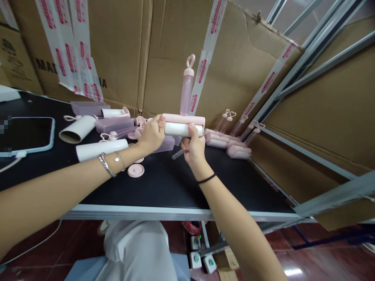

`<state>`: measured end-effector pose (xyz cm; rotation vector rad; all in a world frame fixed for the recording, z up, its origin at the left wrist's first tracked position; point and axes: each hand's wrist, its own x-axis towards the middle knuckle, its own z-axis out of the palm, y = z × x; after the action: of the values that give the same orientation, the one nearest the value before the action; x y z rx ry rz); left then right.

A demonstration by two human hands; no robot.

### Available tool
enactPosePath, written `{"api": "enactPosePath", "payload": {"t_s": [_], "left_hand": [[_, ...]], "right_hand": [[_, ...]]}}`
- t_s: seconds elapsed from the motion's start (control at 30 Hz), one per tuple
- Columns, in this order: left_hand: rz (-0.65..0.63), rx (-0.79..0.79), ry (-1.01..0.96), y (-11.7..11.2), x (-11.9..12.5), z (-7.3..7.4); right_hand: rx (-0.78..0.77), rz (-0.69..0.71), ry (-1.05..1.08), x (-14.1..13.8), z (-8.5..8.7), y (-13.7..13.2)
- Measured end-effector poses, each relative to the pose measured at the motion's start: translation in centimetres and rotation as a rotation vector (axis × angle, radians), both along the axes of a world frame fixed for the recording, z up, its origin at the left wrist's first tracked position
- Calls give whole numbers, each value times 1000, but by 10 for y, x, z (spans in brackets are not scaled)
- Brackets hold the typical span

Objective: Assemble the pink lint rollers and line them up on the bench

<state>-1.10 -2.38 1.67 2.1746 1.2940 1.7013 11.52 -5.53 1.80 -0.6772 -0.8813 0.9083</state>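
Observation:
Above the black table (164,183) I hold a pink lint roller (183,119) with a white paper roll and a tall translucent pink handle topped by a heart loop. My left hand (152,134) grips its left end, fingers closed round the frame. My right hand (193,148) is closed on the right end of the roll, and a thin clear tube pokes out below its fingers. Silver bracelets sit on the left wrist, a black band on the right.
White paper rolls (101,149), purple covers (114,124) and round pink caps (135,170) lie at left. Finished pink rollers (231,146) are stacked at right. A tablet (27,134) rests far left. Cardboard boxes (146,50) wall the back; a metal frame (316,62) runs at right.

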Motion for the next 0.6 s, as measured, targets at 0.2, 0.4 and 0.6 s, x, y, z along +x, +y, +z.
{"api": "enactPosePath", "payload": {"t_s": [0.2,0.4,0.6], "left_hand": [[24,51,97,13,-5,-1],[-10,-84,183,8,-7,4],[-41,-258,193,-1,-4,7]], "right_hand": [[13,-16,-15,1,0,5],[-29,-15,-69,15,-1,12],[-61,39,-111,25,-3,13]]}}
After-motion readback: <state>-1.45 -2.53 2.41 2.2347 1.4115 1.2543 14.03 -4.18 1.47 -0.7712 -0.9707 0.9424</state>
